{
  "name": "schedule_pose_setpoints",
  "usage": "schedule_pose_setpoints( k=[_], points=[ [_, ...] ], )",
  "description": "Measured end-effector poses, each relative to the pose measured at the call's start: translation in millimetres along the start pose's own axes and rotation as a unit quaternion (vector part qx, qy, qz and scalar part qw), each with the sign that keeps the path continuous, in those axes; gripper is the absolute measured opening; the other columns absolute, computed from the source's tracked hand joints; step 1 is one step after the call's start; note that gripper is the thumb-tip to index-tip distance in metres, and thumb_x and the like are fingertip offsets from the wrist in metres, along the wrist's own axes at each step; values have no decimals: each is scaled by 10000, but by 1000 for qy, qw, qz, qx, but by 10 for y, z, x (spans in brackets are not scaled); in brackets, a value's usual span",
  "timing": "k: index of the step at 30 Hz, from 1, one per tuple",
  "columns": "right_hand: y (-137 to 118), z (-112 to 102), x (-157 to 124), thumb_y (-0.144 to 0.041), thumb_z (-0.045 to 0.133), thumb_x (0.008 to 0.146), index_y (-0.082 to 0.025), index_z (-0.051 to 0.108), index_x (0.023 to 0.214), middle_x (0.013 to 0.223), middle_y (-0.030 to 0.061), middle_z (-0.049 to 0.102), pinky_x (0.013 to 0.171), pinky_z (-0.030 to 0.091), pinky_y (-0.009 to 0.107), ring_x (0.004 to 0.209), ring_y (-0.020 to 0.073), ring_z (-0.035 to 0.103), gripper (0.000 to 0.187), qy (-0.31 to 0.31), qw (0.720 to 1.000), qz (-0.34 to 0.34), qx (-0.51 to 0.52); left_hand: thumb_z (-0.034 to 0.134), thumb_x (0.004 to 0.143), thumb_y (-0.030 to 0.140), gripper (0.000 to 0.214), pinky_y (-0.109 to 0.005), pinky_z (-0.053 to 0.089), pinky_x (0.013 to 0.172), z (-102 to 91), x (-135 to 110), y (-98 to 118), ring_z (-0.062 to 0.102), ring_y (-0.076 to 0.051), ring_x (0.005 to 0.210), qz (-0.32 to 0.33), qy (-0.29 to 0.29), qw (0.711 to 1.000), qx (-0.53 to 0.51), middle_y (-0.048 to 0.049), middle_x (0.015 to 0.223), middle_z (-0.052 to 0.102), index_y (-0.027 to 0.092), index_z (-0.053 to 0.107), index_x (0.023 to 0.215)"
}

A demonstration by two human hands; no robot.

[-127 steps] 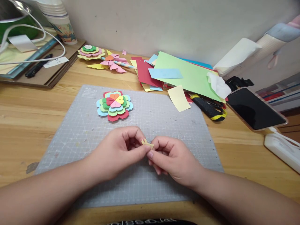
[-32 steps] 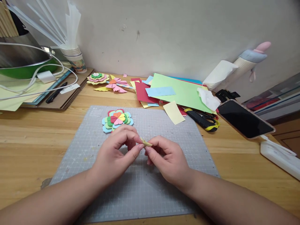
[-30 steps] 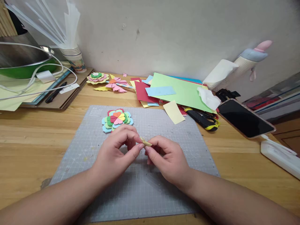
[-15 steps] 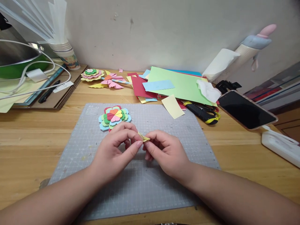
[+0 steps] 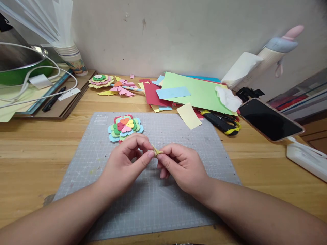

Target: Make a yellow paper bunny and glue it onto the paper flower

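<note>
A small folded piece of yellow paper [image 5: 157, 151] is held above the grey cutting mat [image 5: 163, 207]. My left hand [image 5: 130, 156] pinches its left side between thumb and forefinger. On the other side, the thumb and fingers of my right hand [image 5: 180, 165] grip its right end. Parts of the paper are hidden by the fingertips. Just beyond my left hand lies a layered multicoloured paper flower [image 5: 125, 127], its near edge covered by that hand. A pale yellow paper rectangle [image 5: 189, 116] rests across the mat's far edge.
Green card [image 5: 199, 92], a blue strip [image 5: 173, 92] and red paper [image 5: 153, 94] lie piled by the wall. A black-and-yellow utility knife [image 5: 221, 122] sits beside a phone [image 5: 271, 119]. Other paper flowers [image 5: 100, 81], a paper cup [image 5: 75, 63] and a white cable [image 5: 57, 64] are at left.
The left thumb and forefinger have closed nearer together on the yellow paper, which now looks more upright and pinched. Both hands stay in nearly the same place.
</note>
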State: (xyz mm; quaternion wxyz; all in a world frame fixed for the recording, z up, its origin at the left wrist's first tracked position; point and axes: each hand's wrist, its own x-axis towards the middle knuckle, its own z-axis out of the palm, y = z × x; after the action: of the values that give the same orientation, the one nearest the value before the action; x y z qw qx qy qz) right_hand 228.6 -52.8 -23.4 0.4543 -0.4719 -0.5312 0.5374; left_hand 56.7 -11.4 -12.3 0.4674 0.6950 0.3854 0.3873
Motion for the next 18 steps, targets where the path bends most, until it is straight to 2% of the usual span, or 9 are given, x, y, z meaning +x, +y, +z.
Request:
schedule_pose_setpoints(
  k=[3,6,10,14,18],
  points=[
    [-20,19,12,-340,629,856,-179,592,737,613,-47,594,439,445,181,445,60,573,203,7,998,44,44,598,854,179,51,-228,457,567,-1,-14,5,556,-120,763,38,35,997,52,-2,863,567,221,613,829],
    [-30,27,33,-387,646,837,-177,574,708,592,-46,599,420,448,181,425,62,572,257,14,993,77,83,602,847,134,115,-221,475,583,-16,-41,5,556,-113,803,99,62,987,108,-8,941,554,228,626,909],
    [-31,25,59,-435,677,809,-173,575,706,582,-45,610,404,453,177,418,66,580,299,20,987,109,113,651,826,111,153,-202,456,571,-25,-56,-10,532,-99,790,150,75,972,166,9,915,545,236,646,913],
    [-23,35,66,-428,704,792,-168,586,719,604,-38,637,427,500,186,443,76,614,295,4,984,109,139,665,829,130,167,-199,444,555,-17,-47,-24,529,-98,777,158,73,965,195,10,892,557,251,678,943],
    [-12,51,60,-404,727,777,-164,608,757,655,-31,659,488,557,203,510,93,666,269,-6,981,102,163,664,831,153,133,-213,442,540,-15,-43,-16,532,-103,747,133,74,967,202,3,882,559,242,685,928]
  ],
)
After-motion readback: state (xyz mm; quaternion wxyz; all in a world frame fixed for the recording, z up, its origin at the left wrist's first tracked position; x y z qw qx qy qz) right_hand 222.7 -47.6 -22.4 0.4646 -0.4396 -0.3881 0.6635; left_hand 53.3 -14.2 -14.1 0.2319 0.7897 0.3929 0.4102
